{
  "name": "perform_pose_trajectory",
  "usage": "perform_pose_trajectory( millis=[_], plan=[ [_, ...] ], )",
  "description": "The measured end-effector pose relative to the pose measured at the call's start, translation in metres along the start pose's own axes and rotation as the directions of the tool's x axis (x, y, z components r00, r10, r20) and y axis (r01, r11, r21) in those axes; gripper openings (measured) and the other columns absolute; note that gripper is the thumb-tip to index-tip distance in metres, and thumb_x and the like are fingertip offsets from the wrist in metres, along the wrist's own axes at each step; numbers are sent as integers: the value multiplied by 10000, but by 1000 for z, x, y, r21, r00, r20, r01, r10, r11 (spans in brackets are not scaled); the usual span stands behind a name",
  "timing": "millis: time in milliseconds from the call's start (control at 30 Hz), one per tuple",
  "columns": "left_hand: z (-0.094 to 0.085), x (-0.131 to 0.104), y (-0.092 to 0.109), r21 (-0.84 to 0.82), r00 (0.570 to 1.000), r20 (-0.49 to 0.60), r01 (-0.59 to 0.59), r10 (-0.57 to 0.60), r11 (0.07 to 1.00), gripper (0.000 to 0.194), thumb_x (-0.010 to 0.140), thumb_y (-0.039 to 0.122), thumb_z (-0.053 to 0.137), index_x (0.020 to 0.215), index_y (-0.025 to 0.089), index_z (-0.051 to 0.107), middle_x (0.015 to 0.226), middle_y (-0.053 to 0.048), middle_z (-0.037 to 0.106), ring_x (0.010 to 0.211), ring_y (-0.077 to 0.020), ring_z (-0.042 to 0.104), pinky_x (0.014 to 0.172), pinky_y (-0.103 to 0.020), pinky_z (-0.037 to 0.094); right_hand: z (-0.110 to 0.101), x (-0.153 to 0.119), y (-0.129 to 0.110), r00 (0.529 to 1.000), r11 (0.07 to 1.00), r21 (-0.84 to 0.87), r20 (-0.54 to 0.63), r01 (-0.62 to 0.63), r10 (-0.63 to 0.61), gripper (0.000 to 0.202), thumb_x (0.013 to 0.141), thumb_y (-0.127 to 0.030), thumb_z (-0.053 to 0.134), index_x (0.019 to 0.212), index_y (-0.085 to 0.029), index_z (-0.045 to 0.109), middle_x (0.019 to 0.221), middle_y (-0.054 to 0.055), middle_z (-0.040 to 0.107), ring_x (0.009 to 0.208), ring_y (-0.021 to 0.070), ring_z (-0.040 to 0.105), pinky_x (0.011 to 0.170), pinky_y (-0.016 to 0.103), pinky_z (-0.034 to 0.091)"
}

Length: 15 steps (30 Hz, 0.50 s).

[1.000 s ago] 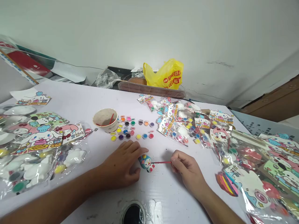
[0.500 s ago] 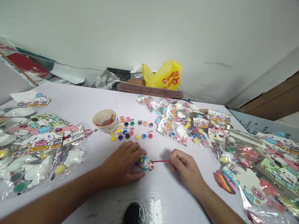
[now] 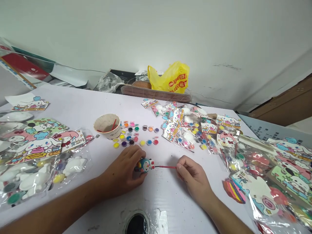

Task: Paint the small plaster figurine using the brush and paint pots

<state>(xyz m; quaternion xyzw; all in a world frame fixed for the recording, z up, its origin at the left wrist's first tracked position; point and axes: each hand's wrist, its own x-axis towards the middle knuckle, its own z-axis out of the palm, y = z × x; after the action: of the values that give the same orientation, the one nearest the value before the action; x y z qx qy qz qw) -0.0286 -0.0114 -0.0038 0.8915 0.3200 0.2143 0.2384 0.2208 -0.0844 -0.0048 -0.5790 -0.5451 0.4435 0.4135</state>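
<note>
My left hand point(image 3: 128, 169) is closed around a small painted figurine point(image 3: 145, 164), blue with a white face and reddish ears, lying on its side on the table. Between thumb and fingers of my right hand point(image 3: 191, 174) is a thin red paintbrush point(image 3: 168, 167). Its dark tip points left, just short of the figurine's ears. Beyond my left hand stand open paint pots point(image 3: 131, 142) in several colours. A paper cup point(image 3: 107, 126) beside them holds murky water and red brushes.
Bagged white figurines and paint sets lie at the left point(image 3: 34, 177) and right point(image 3: 181, 130). A striped colourful piece point(image 3: 234, 191) rests near my right forearm. At the back, a yellow plastic bag point(image 3: 170, 78) sits in a basket point(image 3: 156, 94). A round dark hole point(image 3: 136, 224) is at the table's front.
My left hand has moved slightly left with the figurine, which has turned a little. The brush tip, earlier at the figurine's head, now sits slightly apart from it. My right hand has barely moved.
</note>
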Motion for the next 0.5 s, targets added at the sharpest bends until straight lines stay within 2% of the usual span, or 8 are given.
perform_pose_trajectory(
  millis=[500],
  plan=[
    [0,2,2,17,999,44,19,-20,1000,234,780,165,547,978,215,432,978,-37,522,885,-212,472,792,-346,420,4,0,3,1000,997,-79,-3,18,-19,373,951,-493,489,710,-210,478,593,-46,375,540,124,310,506,263,259]
  ],
)
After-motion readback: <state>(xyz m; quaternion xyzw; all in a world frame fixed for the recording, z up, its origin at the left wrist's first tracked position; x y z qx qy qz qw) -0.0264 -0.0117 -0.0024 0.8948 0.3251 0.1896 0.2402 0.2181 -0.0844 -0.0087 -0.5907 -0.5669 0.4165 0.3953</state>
